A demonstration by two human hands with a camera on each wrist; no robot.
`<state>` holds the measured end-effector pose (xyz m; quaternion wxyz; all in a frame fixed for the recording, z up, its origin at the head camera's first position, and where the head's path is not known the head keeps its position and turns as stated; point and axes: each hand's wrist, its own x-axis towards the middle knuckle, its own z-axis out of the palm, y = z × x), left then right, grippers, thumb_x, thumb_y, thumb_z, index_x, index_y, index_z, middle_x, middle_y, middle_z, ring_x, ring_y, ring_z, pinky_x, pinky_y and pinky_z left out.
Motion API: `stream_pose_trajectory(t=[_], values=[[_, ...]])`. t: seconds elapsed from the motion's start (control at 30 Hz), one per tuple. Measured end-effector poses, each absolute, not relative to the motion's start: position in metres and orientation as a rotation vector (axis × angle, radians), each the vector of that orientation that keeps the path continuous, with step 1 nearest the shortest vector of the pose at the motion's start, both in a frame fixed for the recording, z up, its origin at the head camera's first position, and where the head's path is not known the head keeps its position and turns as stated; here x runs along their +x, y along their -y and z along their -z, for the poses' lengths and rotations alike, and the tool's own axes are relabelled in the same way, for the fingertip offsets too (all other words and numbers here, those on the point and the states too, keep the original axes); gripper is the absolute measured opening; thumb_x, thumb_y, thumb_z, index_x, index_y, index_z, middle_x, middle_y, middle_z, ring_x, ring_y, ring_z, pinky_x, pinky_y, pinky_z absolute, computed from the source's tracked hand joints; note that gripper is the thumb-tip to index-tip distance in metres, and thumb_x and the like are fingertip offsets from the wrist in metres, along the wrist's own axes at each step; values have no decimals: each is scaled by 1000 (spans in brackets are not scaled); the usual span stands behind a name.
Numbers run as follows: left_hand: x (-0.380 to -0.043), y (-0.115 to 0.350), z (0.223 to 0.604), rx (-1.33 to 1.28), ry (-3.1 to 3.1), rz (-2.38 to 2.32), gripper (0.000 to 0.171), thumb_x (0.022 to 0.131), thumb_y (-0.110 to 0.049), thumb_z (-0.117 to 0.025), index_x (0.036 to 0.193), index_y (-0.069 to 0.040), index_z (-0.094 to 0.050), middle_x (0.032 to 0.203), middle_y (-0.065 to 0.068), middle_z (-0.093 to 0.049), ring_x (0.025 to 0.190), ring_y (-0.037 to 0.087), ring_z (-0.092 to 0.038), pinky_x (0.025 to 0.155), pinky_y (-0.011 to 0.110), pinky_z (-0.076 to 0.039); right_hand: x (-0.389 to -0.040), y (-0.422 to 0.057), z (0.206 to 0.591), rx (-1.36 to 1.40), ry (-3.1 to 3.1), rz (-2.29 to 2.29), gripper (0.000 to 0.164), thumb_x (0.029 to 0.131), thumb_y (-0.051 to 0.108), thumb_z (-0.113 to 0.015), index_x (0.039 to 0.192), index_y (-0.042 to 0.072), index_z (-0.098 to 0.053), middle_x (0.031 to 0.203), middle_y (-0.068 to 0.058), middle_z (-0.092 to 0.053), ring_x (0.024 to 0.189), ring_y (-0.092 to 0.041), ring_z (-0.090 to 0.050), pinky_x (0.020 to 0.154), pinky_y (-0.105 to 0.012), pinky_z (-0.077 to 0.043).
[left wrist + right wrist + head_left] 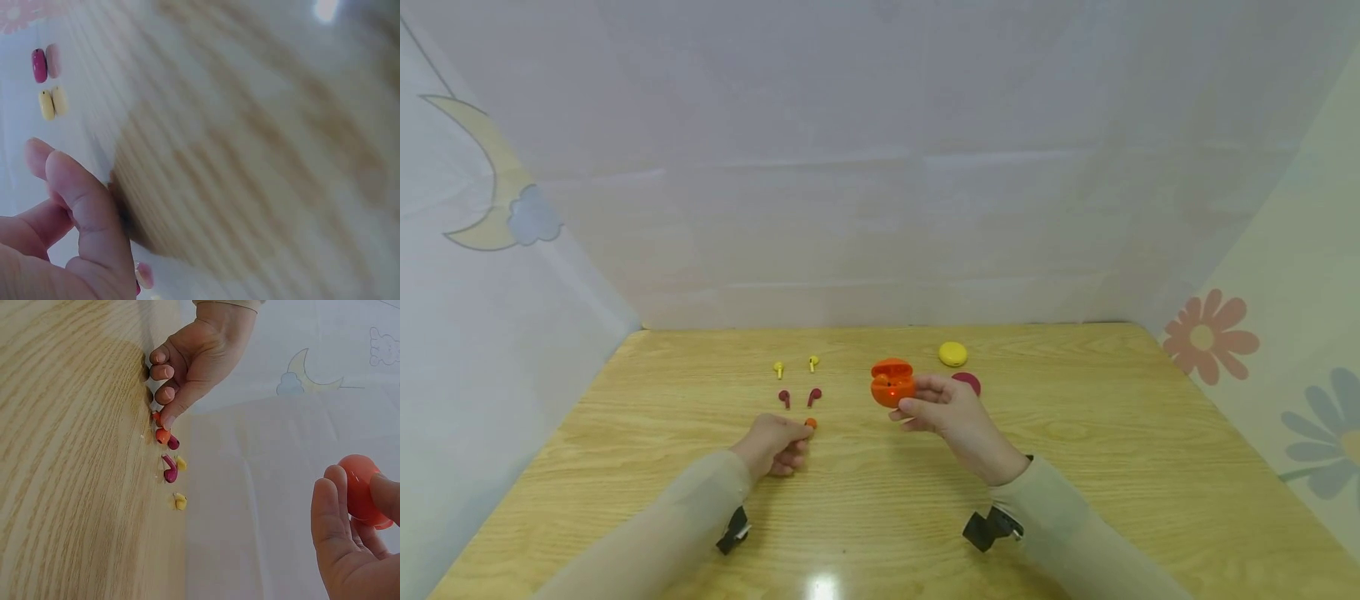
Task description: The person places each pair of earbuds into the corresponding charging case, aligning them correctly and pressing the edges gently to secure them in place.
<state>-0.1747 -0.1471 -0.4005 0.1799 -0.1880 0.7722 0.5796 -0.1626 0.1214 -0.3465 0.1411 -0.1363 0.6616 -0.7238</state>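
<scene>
We note the left hand (773,442) — fingers pinched on an orange earbud (810,423) at the tabletop (865,508) — and the right hand (951,417), fingers curled round the open orange case (892,392), held aloft.

you've got a decent lane of table (857,483) between your left hand (772,443) and right hand (953,418), but crimson earbuds (815,393) block you just past the left and a crimson case (970,381) crowds the right.
</scene>
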Motion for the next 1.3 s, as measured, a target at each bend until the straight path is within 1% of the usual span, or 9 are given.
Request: stream_pose_trajectory(t=[0.07,0.2,0.33,0.6,0.7,0.83,0.97,1.3], values=[[-174,147,399,-533,-2170,-1654,13,95,-13,-63,91,-1,-65,63,-2,-57,49,8,-56,47,20,-46,-163,-122,347,-386,-1916,2084,39,95,3,-61,127,-15,-48,112,-20,-65,88,-20,-69,86,-40,-54],[-174,148,398,-538,-2135,-1710,13,95,-14,-64,90,-2,-63,63,-3,-56,49,8,-55,47,21,-45,-163,-122,347,-379,-1926,2080,38,95,3,-60,127,-15,-48,112,-20,-65,88,-21,-69,84,-37,-55],[-174,149,397,-554,-2096,-1763,13,95,-15,-64,92,-2,-63,63,-3,-56,49,7,-53,47,20,-45,-163,-122,347,-373,-1925,2085,39,95,2,-60,128,-15,-48,112,-20,-65,86,-18,-69,83,-34,-55],[-169,150,392,-541,-2075,-1805,16,95,-18,-64,91,-2,-63,68,-1,-57,50,7,-54,47,20,-46,-162,-122,347,-364,-1891,2102,40,96,2,-60,128,-15,-47,112,-19,-65,88,-19,-69,84,-34,-55],[-167,150,390,-529,-2074,-1813,17,96,-18,-63,95,-1,-62,69,-1,-57,50,7,-55,47,19,-46,-162,-122,347,-358,-1890,2105,40,95,3,-60,128,-15,-47,112,-19,-65,88,-20,-69,83,-34,-55],[-163,149,387,-517,-2069,-1835,21,96,-17,-62,105,2,-61,71,0,-56,50,8,-55,47,19,-47,-161,-122,346,-351,-1892,2105,40,95,3,-60,129,-15,-46,112,-19,-65,87,-19,-69,82,-33,-55],[-160,149,385,-500,-2059,-1859,26,97,-17,-60,113,4,-59,71,0,-54,50,8,-55,47,19,-47,-161,-123,346,-346,-1894,2104,40,95,2,-60,128,-15,-46,112,-19,-65,87,-19,-69,83,-34,-55],[-154,147,380,-465,-2049,-1904,29,97,-16,-61,117,5,-57,71,0,-55,48,8,-55,45,20,-47,-159,-123,346,-365,-1890,2106,40,95,4,-61,128,-15,-47,113,-19,-65,88,-20,-69,84,-34,-55]])
